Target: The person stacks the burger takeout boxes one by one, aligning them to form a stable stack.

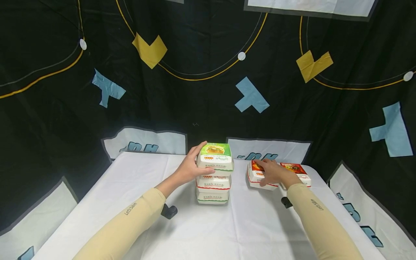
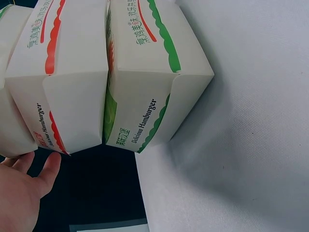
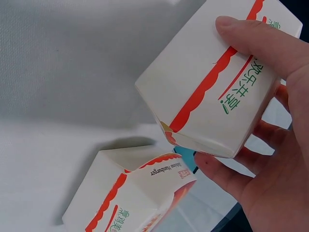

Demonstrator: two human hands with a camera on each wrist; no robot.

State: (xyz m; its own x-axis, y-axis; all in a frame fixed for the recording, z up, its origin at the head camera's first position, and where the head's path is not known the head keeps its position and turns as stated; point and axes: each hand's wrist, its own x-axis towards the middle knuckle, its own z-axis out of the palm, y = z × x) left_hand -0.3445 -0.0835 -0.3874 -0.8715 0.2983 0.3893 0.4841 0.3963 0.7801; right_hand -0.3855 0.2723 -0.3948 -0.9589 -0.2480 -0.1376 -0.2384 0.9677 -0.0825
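Near the middle of the table stands a stack of three white burger boxes. The top one, a green-lidded burger box [image 1: 215, 159], is gripped at its left side by my left hand [image 1: 187, 166], thumb along the front. Under it sit a red-trimmed burger box [image 2: 72, 48] and a green-trimmed burger box [image 2: 149, 53] at the bottom. To the right, my right hand [image 1: 274, 171] grips a red-lidded burger box [image 3: 212, 82], its thumb on the front face and fingers at the far side. Another red-lidded burger box [image 3: 130, 188] rests on the table beside it, partly behind the right hand in the head view.
A white cloth [image 1: 208, 231] covers the table. Behind it hangs a black curtain [image 1: 201, 108] with blue and yellow tape pieces. Dark camera mounts [image 1: 169, 211] show at both wrists.
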